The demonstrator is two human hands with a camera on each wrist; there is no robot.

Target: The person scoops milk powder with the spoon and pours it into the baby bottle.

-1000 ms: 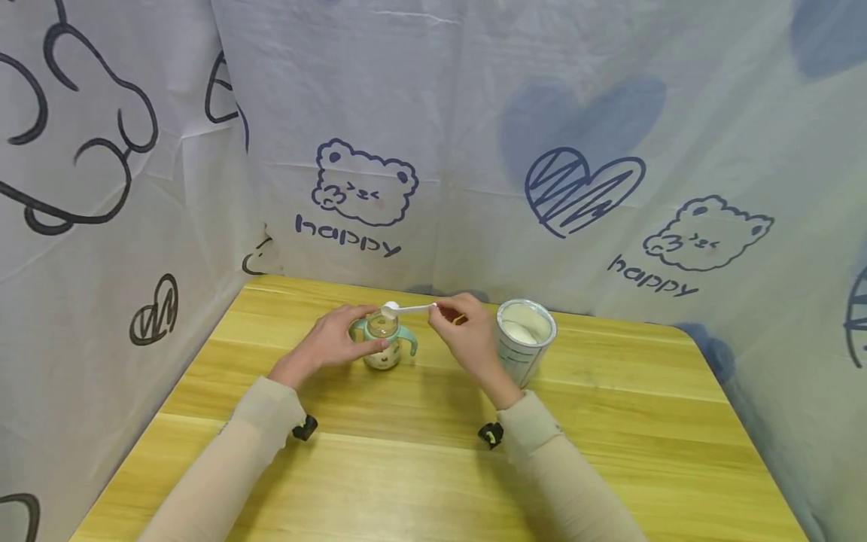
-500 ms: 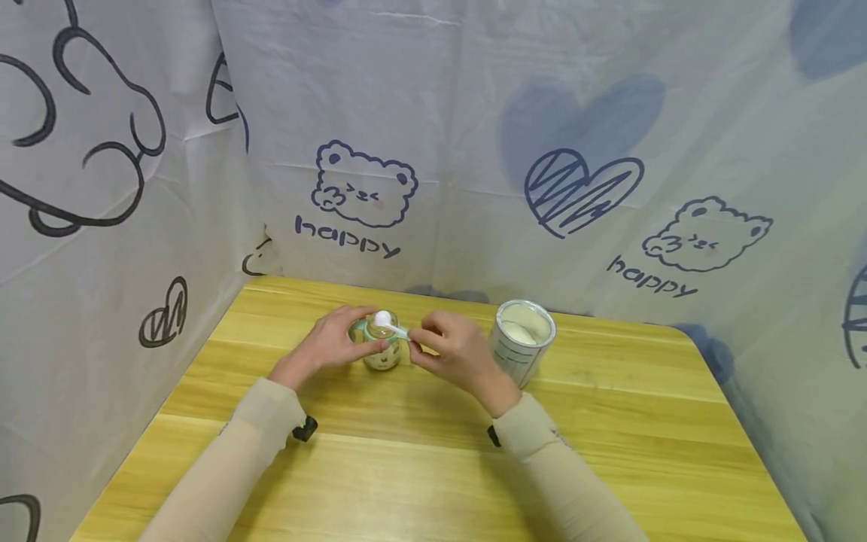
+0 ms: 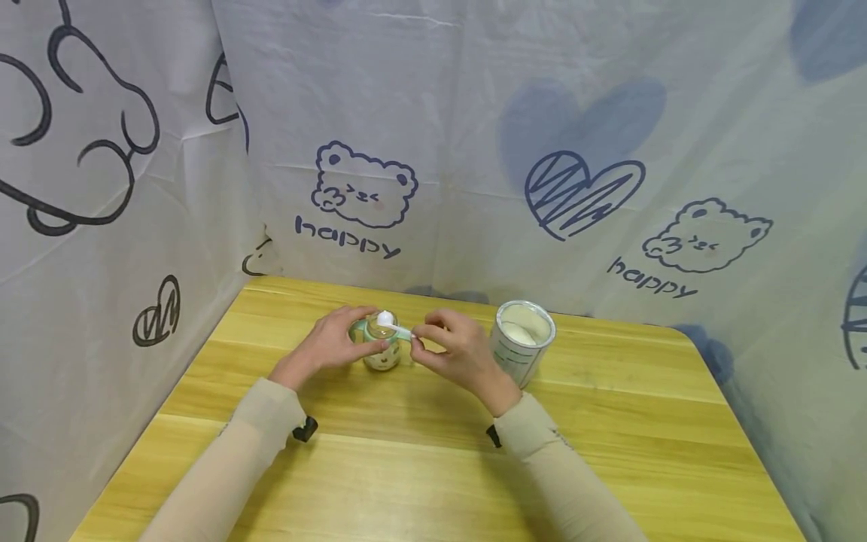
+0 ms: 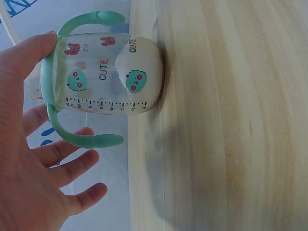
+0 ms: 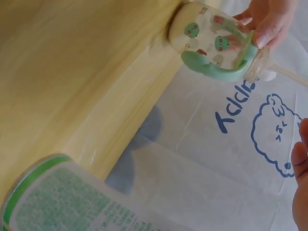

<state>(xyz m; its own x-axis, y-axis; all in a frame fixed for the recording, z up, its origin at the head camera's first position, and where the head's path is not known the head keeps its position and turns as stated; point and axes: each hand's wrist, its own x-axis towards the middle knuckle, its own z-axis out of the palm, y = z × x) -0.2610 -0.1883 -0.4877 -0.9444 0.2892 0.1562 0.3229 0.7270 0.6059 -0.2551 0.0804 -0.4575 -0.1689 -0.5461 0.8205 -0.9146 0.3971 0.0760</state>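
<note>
A clear baby bottle [image 4: 91,72] with green handles, cartoon prints and a measuring scale stands upright on the table. White powder [image 4: 147,72] lies in its lower part. My left hand [image 3: 332,339] grips it by the green collar, with thumb and index finger near the neck; the other fingers spread behind. My right hand [image 3: 457,350] pinches the end of a white scoop [image 3: 400,330]. The scoop's bowl is right at the bottle's open mouth, and white shows there. In the right wrist view only the edge of my right hand [image 5: 301,168] appears.
To the right of the bottle stands an open tin [image 3: 518,357] with white powder inside, close to my right wrist. The wooden table [image 3: 379,482] ends at a printed cloth [image 3: 467,218] hanging behind and along the sides.
My right hand has moved left and slightly down, bringing the scoop's bowl onto the bottle's mouth. During the last half second it has barely shifted. The left hand and bottle stay put.
</note>
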